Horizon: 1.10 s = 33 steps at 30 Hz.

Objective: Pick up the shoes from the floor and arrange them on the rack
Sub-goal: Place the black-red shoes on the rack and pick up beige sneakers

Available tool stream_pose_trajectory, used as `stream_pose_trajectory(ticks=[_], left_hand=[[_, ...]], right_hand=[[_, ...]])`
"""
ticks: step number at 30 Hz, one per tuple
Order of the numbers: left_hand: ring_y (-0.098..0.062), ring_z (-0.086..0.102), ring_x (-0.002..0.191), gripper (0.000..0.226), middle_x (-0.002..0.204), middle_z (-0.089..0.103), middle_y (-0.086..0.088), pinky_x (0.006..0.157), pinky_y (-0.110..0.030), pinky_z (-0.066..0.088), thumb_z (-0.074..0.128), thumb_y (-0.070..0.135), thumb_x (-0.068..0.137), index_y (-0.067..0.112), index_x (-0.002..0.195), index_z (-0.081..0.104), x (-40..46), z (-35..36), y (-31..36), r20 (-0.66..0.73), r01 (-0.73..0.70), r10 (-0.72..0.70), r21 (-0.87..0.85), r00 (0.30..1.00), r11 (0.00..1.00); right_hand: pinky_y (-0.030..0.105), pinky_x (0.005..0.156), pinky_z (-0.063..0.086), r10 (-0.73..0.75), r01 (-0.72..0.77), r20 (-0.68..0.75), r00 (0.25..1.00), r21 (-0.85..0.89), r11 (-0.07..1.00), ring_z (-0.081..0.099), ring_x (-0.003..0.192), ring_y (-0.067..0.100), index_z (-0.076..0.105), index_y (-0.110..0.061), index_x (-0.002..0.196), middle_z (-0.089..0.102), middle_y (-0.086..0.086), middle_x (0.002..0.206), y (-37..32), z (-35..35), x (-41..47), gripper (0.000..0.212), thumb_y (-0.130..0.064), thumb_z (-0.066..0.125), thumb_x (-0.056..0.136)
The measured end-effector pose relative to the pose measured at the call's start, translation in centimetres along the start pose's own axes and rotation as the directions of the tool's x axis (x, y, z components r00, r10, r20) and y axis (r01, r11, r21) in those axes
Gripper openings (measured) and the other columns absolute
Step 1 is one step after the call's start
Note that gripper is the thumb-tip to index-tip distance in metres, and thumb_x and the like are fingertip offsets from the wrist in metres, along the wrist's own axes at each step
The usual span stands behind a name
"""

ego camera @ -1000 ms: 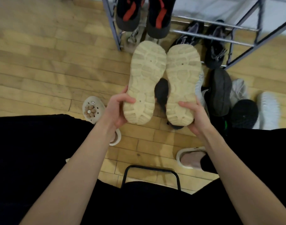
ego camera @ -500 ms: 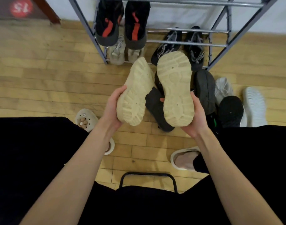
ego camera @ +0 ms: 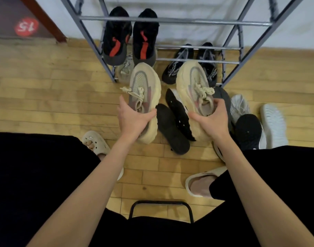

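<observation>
The left hand (ego camera: 133, 120) and right hand (ego camera: 212, 120) each grip one beige sneaker (ego camera: 143, 90) (ego camera: 192, 86) before the metal shoe rack (ego camera: 170, 20), which holds black-and-red sneakers (ego camera: 131, 38).

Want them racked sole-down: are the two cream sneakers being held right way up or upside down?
Right way up: laces and uppers of both cream sneakers face the camera, left hand and right hand gripping the heels.

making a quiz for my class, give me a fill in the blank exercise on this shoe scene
1. The left hand grips one beige sneaker; the right hand grips the ____.
2. The black shoes with ____ markings sit on the rack.
3. Between the two held sneakers, two black shoes lie on the ____.

Missing words: other beige sneaker; red; floor
</observation>
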<state>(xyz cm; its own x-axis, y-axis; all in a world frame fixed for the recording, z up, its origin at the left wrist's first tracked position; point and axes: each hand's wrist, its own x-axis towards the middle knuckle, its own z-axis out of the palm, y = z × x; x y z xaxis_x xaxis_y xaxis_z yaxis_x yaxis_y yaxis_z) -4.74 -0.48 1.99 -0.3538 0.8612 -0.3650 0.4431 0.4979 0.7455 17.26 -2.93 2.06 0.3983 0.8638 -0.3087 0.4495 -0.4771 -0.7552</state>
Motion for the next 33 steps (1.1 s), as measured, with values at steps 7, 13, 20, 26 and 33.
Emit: stream_pose_trajectory(ticks=[7, 13, 20, 26, 33], left_hand=[[-0.016, 0.059, 0.105, 0.081, 0.115, 0.061, 0.005, 0.088, -0.032, 0.051, 0.077, 0.053, 0.055, 0.019, 0.125, 0.055, -0.1, 0.7, 1.8, 0.032, -0.051, 0.053, -0.050, 0.998, 0.997], [-0.018, 0.060, 0.110, 0.081, 0.121, 0.062, 0.003, 0.094, -0.036, 0.050, 0.083, 0.044, 0.058, 0.018, 0.127, 0.051, 1.6, 1.9, 6.2, 0.104, -0.161, 0.154, 0.068, 0.983, 0.985], [-0.026, 0.056, 0.117, 0.079, 0.127, 0.057, -0.004, 0.093, -0.034, 0.048, 0.082, 0.044, 0.067, 0.012, 0.130, 0.046, 4.9, 5.2, 11.7, 0.137, -0.254, 0.228, 0.221, 0.964, 0.941], [-0.024, 0.058, 0.111, 0.078, 0.121, 0.058, -0.004, 0.082, -0.032, 0.048, 0.082, 0.044, 0.068, 0.009, 0.127, 0.045, 9.4, 8.8, 14.6, 0.144, -0.287, 0.262, 0.196, 0.954, 0.938], [-0.026, 0.059, 0.114, 0.070, 0.121, 0.061, -0.007, 0.081, -0.029, 0.043, 0.081, 0.042, 0.072, 0.007, 0.122, 0.048, 13.7, 13.5, 17.0, 0.079, -0.329, 0.320, 0.187, 0.944, 0.926]], right_hand=[[0.025, 0.087, 0.038, -0.053, 0.054, 0.009, 0.999, -0.039, 0.998, 0.048, 0.112, 0.014, 0.039, -0.010, 0.132, 0.050, 0.003, 0.126, -1.6, -2.8, 0.6, 0.085, -0.035, 0.086, 0.066], [0.036, 0.097, 0.044, 0.072, -0.070, -0.017, 0.997, 0.066, 0.995, 0.050, 0.122, 0.023, 0.037, -0.007, 0.134, 0.051, 0.007, 0.131, -3.1, -5.4, 2.9, 0.089, -0.038, 0.085, 0.066], [0.030, 0.074, 0.051, 0.118, -0.111, -0.029, 0.993, 0.185, 0.976, 0.063, 0.101, 0.019, 0.056, -0.007, 0.121, 0.066, 0.005, 0.109, -3.4, -5.8, 7.6, 0.070, -0.037, 0.083, 0.065], [0.039, 0.096, 0.049, 0.117, -0.112, -0.027, 0.993, 0.132, 0.985, 0.057, 0.116, 0.026, 0.040, -0.005, 0.135, 0.058, 0.008, 0.126, -5.2, -4.8, 12.6, 0.097, -0.050, 0.081, 0.059], [0.042, 0.104, 0.040, 0.021, -0.025, -0.155, 0.988, -0.020, 0.999, 0.047, 0.126, 0.033, 0.030, 0.001, 0.135, 0.046, 0.016, 0.136, -6.3, -3.5, 19.8, 0.082, -0.038, 0.075, 0.079]])
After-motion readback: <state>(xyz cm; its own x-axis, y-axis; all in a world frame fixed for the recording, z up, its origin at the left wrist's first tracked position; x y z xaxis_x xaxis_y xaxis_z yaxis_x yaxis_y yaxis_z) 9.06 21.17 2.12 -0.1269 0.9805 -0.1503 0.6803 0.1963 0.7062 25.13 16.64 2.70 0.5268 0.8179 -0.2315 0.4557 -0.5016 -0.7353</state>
